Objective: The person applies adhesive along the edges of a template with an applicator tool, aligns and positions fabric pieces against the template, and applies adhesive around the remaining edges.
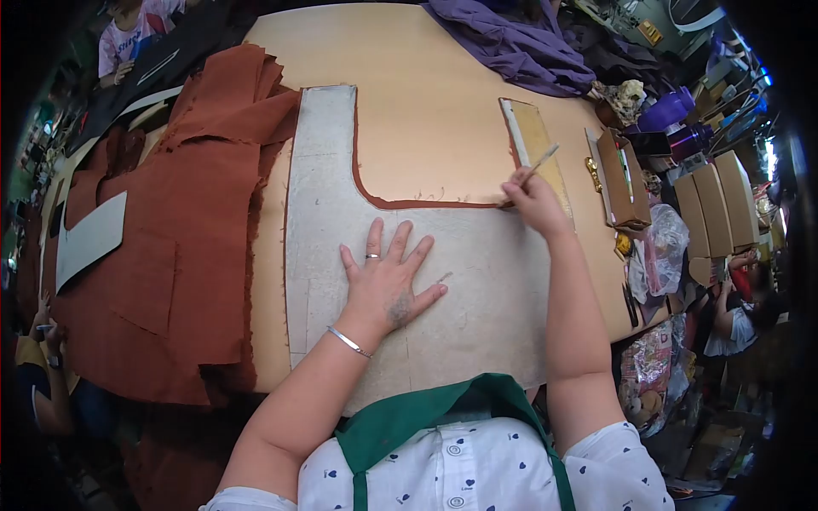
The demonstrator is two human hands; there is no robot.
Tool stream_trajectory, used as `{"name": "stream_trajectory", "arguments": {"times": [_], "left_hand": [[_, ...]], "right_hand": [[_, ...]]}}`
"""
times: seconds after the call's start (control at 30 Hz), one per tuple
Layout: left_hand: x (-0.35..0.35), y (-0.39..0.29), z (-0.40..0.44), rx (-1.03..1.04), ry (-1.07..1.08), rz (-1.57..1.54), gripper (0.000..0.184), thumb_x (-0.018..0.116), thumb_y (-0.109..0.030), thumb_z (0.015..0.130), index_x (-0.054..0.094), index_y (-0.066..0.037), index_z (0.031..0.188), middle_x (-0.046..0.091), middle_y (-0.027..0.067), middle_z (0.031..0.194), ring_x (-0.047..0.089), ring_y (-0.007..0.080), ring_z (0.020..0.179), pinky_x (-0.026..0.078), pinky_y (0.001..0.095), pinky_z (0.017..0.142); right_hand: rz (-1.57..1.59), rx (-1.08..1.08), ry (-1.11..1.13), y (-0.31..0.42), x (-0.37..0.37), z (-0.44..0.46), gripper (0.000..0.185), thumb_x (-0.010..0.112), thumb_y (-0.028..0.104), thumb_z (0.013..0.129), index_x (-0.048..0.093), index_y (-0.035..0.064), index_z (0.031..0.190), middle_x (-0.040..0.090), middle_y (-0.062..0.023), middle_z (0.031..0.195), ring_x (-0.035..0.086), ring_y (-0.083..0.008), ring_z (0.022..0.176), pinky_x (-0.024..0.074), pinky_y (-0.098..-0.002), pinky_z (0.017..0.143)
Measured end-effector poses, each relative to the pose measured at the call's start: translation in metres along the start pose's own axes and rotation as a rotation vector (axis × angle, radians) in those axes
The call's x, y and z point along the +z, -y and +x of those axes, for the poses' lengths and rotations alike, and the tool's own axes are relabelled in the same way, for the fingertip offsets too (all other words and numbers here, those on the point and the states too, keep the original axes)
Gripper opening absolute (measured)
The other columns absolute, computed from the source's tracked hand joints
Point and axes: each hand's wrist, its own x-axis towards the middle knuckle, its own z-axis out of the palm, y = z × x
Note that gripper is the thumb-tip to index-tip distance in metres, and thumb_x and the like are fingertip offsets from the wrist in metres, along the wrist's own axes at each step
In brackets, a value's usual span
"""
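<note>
Across the tabletop (375, 43), left of us, lies the rust-red cloth (196, 255). Beside it, our left hand (383, 271) spreads 5 fingers on the grey pattern piece (469, 281); our right hand (537, 204) pinches a thin marking tool (544, 159) at its notched edge.

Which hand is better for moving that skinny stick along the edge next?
Probably the right hand: it holds the thin stick near the edge of the grey sheet. The left hand is spread flat on that sheet, holding no tool.
</note>
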Motion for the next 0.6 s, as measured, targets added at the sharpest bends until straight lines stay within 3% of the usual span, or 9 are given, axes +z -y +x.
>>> {"name": "stream_trajectory", "arguments": {"times": [0.13,0.23,0.27,0.4,0.47,0.5,0.53,0.6], "left_hand": [[0.001,-0.001,0.000,0.005,0.010,0.009,0.066,0.049,-0.061,0.075,0.040,-0.026,0.131,0.024,0.0071,0.142,0.011,0.0366,0.132,0.014,0.0754,0.088],[-0.005,-0.003,-0.004,0.020,-0.050,-0.030,0.060,0.054,-0.051,0.078,0.044,-0.020,0.128,0.031,0.0099,0.138,0.019,0.0362,0.130,0.019,0.0669,0.094],[-0.003,0.001,-0.006,0.033,-0.121,-0.134,0.057,0.056,-0.046,0.078,0.046,-0.016,0.126,0.034,0.0115,0.135,0.023,0.0355,0.128,0.022,0.0616,0.095],[-0.003,0.040,-0.021,0.110,-0.525,-0.385,0.047,0.065,-0.027,0.076,0.052,-0.003,0.114,0.046,0.0160,0.119,0.041,0.0326,0.113,0.029,0.0461,0.096],[-0.010,0.066,-0.042,-0.081,-0.617,-0.215,0.046,0.064,-0.022,0.078,0.050,0.001,0.115,0.048,0.0196,0.114,0.044,0.0320,0.107,0.034,0.0400,0.093],[-0.014,0.082,-0.053,-0.194,-0.571,-0.274,0.045,0.062,-0.023,0.080,0.049,0.002,0.115,0.050,0.0179,0.109,0.047,0.0289,0.103,0.037,0.0376,0.090],[-0.018,0.093,-0.060,-0.314,-0.530,-0.330,0.044,0.061,-0.024,0.082,0.049,0.002,0.115,0.052,0.0162,0.105,0.049,0.0258,0.099,0.039,0.0352,0.087],[-0.028,0.097,-0.066,-0.549,-0.425,-0.738,0.046,0.060,-0.026,0.084,0.047,0.004,0.116,0.054,0.0124,0.098,0.051,0.0200,0.092,0.041,0.0313,0.082]], "right_hand": [[-0.139,0.005,-0.067,-0.008,-0.031,0.015,0.016,0.059,0.016,0.085,0.053,0.0011,0.085,0.058,-0.0077,0.072,0.056,-0.0157,0.072,0.0442,-0.0289,0.065],[-0.004,-0.146,-0.249,0.008,-0.037,0.009,0.018,0.059,0.018,0.085,0.053,0.0013,0.083,0.058,-0.0065,0.073,0.055,-0.0134,0.073,0.0438,-0.0274,0.065],[0.052,-0.242,-0.336,0.013,-0.041,0.001,0.017,0.057,0.018,0.086,0.052,0.0015,0.084,0.056,-0.0043,0.071,0.053,-0.0112,0.068,0.0434,-0.0262,0.063],[0.189,-0.172,-0.488,-0.006,-0.058,-0.027,0.012,0.051,0.013,0.088,0.050,0.0014,0.085,0.049,-0.0018,0.068,0.049,-0.0087,0.064,0.0412,-0.0248,0.058],[0.131,-0.022,-0.497,-0.018,-0.065,-0.048,0.012,0.051,0.012,0.087,0.050,-0.0001,0.085,0.051,-0.0050,0.069,0.051,-0.0127,0.066,0.0420,-0.0271,0.060],[0.102,0.056,-0.491,-0.027,-0.070,-0.058,0.012,0.050,0.011,0.087,0.050,-0.0008,0.085,0.052,-0.0066,0.069,0.052,-0.0147,0.067,0.0423,-0.0283,0.061],[-0.184,-0.006,-0.478,-0.048,-0.074,-0.065,0.017,0.053,0.014,0.085,0.051,-0.0034,0.085,0.055,-0.0131,0.071,0.053,-0.0243,0.064,0.0437,-0.0326,0.061],[-0.316,0.171,-0.364,-0.068,-0.067,-0.078,0.021,0.054,0.017,0.084,0.053,-0.0043,0.085,0.056,-0.0178,0.075,0.055,-0.0294,0.067,0.0446,-0.0351,0.063]]}}
